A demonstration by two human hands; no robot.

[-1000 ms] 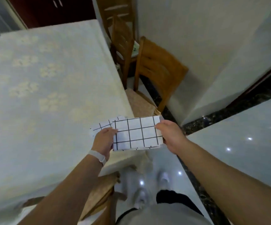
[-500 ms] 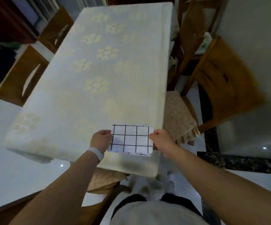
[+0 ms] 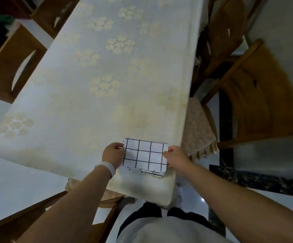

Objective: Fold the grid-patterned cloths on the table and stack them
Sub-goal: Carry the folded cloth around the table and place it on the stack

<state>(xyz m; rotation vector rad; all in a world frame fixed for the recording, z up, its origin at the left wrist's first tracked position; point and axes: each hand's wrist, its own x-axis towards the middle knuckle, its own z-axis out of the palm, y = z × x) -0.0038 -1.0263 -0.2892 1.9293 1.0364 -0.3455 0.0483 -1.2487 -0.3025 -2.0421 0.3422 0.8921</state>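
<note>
Two hands, one bundle. The white, black-lined grid cloth stack [image 3: 144, 155] is over the table's near right corner, held flat and square to the near edge. I cannot tell whether its underside touches the tablecloth. Top face shows a grid of three columns by three rows. Several layer edges peek out along its near side (too fine to count).

The left hand [image 3: 113, 155] has its fingers curled and pinches the stack's left edge, with one white wristband [image 3: 108, 168] on that wrist. The right hand [image 3: 174, 155] has its fingers curled and pinches the stack's right edge. Both forearms are bare.

The long table [image 3: 107, 85] is covered by one cream tablecloth with pale floral clusters.

Brown wooden chairs, counted around the table:
- The near-left chair [image 3: 10, 67] and the far-left chair [image 3: 54, 13] stand off the table's left long side.
- The near-right chair [image 3: 264, 95] and the far-right chair [image 3: 221, 32] stand off its right long side.
- A wooden frame [image 3: 28, 223] below the table's near end is probably a fifth chair, but only a slanted part shows.

One beige frilled seat cushion [image 3: 198, 132] lies on the near-right chair, just beside the table's right edge.
</note>
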